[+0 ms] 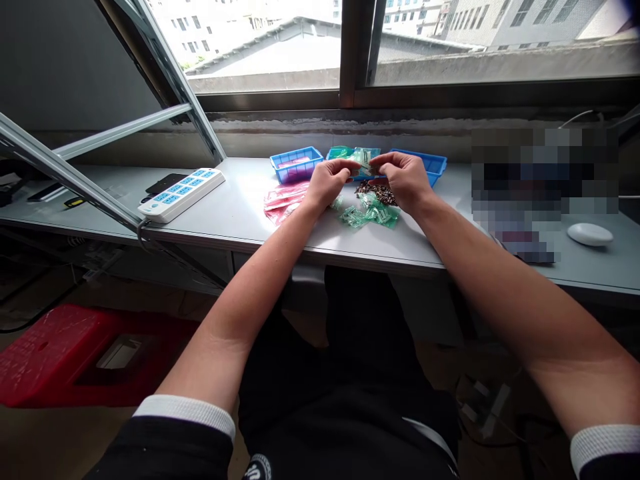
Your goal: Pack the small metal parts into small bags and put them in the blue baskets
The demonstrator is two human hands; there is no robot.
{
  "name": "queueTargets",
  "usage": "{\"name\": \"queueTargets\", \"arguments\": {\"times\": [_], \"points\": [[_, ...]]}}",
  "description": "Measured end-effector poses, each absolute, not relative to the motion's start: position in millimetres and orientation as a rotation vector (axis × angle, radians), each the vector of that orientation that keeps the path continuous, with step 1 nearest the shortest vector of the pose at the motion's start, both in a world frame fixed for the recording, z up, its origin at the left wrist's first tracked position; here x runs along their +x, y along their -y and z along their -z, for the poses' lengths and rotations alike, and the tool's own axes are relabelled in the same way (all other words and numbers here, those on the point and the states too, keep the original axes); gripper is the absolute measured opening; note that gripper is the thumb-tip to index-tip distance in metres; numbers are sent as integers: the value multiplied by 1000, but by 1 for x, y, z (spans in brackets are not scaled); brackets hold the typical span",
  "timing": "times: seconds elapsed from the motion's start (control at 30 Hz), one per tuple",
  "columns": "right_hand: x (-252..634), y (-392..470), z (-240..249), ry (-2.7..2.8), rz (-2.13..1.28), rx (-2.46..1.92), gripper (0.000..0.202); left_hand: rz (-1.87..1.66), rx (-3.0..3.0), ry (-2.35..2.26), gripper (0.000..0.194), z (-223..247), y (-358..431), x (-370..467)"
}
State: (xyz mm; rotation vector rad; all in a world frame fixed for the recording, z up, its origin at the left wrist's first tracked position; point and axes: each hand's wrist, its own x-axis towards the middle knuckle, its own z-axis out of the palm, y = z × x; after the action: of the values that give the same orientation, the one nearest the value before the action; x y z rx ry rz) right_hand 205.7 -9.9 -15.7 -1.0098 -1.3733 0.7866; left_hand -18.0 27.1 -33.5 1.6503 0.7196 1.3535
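I have both arms (270,270) outstretched — left hand (329,180) and right hand (407,180) each pinching one small translucent plastic bag (365,170)

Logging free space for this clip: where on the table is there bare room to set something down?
The table is bare between the white power strip and the pink packets, and between the rightmost blue tray and the pixelated area. Around the left hand and right hand it is crowded: green packets, a brown pile and two more blue trays.
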Motion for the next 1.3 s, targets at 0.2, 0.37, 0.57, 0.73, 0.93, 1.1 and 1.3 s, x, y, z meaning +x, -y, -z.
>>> {"name": "queueTargets", "arguments": {"times": [0.2, 0.37, 0.57, 0.73, 0.93, 1.1, 1.3], "points": [[206, 4, 20, 1341, -764, -1048, 36, -1335, 1564, -767, 21, 31, -24, -17], [210, 6, 19, 1423, -733, -1053, 38, -1314, 1567, -733, 32, 31, -25, -21], [207, 13, 15, 1473, -639, -1034, 12, -1340, 1624, -727, 14, 30, -24, -22], [203, 15, 15, 1425, -735, -1029, 5, -1341, 1598, -809, 28, 28, -20, -20], [194, 37, 1, 1487, -779, -965, 6, -1198, 1746, -780, 39, 21, -8, -22], [194, 32, 2, 1433, -704, -1007, 24, -1290, 1638, -786, 30, 22, -13, -21], [203, 21, 10, 1455, -751, -1018, 32, -1287, 1510, -771, 19, 23, -16, -19]]}}
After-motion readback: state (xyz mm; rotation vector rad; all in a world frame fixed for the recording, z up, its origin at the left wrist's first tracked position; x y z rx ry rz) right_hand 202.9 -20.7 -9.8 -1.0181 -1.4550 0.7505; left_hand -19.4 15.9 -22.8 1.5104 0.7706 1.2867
